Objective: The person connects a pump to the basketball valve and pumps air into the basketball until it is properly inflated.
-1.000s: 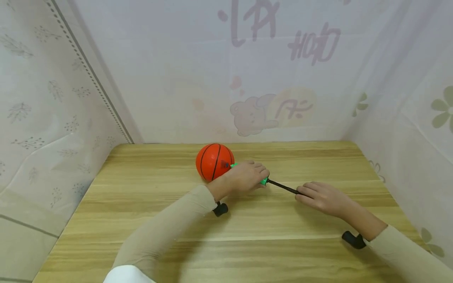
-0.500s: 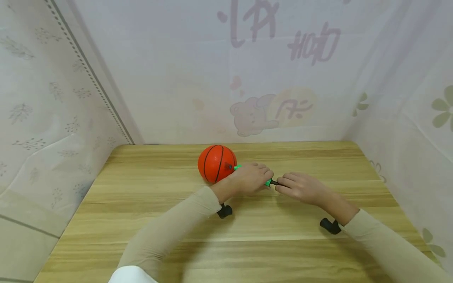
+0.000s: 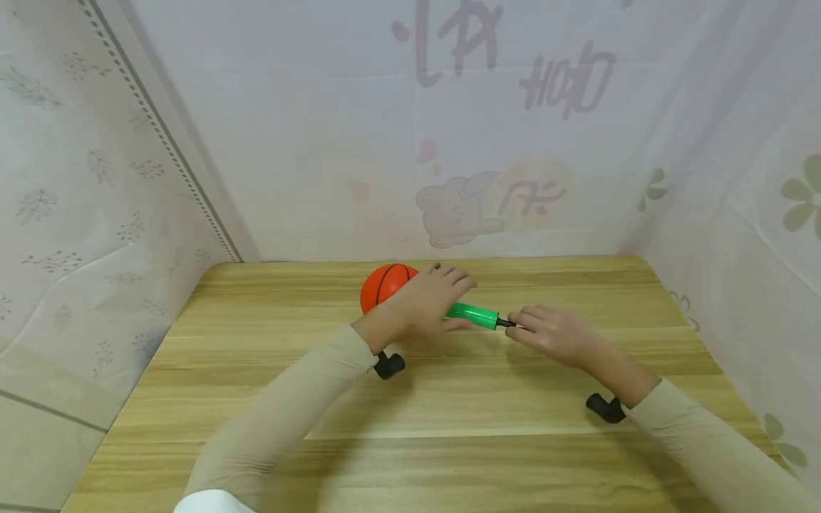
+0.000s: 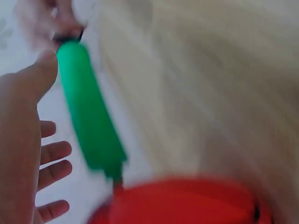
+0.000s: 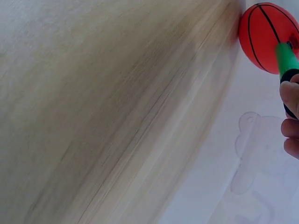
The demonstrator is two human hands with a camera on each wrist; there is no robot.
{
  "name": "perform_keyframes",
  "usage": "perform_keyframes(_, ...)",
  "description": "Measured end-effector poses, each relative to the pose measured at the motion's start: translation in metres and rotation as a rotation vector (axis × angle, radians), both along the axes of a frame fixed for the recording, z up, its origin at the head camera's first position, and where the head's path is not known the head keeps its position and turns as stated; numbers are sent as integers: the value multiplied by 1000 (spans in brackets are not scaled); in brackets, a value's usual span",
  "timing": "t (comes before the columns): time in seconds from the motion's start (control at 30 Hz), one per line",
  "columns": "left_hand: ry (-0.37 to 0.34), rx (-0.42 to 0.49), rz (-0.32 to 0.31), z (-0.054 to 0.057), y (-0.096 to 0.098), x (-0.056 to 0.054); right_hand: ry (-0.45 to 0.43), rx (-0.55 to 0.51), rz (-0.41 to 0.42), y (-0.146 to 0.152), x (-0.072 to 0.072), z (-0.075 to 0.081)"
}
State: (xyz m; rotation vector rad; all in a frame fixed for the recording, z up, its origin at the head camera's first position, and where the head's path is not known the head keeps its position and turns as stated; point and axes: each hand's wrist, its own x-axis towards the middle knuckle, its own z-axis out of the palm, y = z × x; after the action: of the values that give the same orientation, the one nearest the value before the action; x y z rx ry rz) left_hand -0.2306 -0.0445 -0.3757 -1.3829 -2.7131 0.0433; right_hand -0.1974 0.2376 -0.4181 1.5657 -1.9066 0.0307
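Observation:
A green hand pump point(image 3: 476, 315) with a black handle points at the small orange-red basketball point(image 3: 380, 286). In the left wrist view the pump's narrow end point(image 4: 113, 171) meets the ball point(image 4: 187, 203). My left hand point(image 3: 426, 299) is over the ball's near right side, fingers straight and spread. Its fingers stand apart from the green barrel point(image 4: 88, 107), while its thumb lies close by the barrel's handle end; contact is unclear. My right hand point(image 3: 553, 333) grips the black handle. Thumb and fingers point(image 5: 290, 93) curl around it in the right wrist view.
The wooden table point(image 3: 449, 456) reaches to a printed cloth point(image 3: 321, 142) at the back, with more cloth on both sides. A black wrist mount point(image 3: 388, 365) hangs under the left wrist and another black mount point(image 3: 606, 408) under the right.
My right hand moved left with the handle, so the long dark rod slid mostly into the barrel. My left hand let go of the pump and spread its fingers, shifting slightly up and left.

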Motion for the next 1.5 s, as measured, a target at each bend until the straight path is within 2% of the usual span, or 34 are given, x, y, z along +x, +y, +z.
perform_keyframes(0.13, -17, 32, 73, 12, -31, -6, -15, 0, -13, 2, -2, 0)
perform_keyframes(0.23, -73, 55, 121, 14, -51, -10, -30, -10, -27, 4, -5, -2)
perform_keyframes(0.33, -118, 75, 165, 12, -67, -13, -53, -20, -56, 7, -8, -4)
perform_keyframes(0.5, -117, 98, 207, -2, -84, -14, -87, -31, -130, 10, -11, -9)
perform_keyframes(0.67, -117, 200, 212, -20, -86, -13, -104, -27, -185, 8, -17, -17)
perform_keyframes(0.83, -141, 309, 215, -33, -83, -15, -142, -66, -189, 5, -23, -30)
perform_keyframes(1.07, -132, 317, 248, -38, -81, -17, -213, -148, -159, 4, -26, -41)
perform_keyframes(1.27, -137, 332, 253, -38, -81, -18, -236, -189, -146, 5, -29, -45)
perform_keyframes(1.4, -135, 330, 257, -38, -81, -18, -270, -191, -180, -2, -30, -36)
perform_keyframes(1.5, -131, 323, 258, -39, -81, -18, -331, -151, -246, -12, -31, -23)
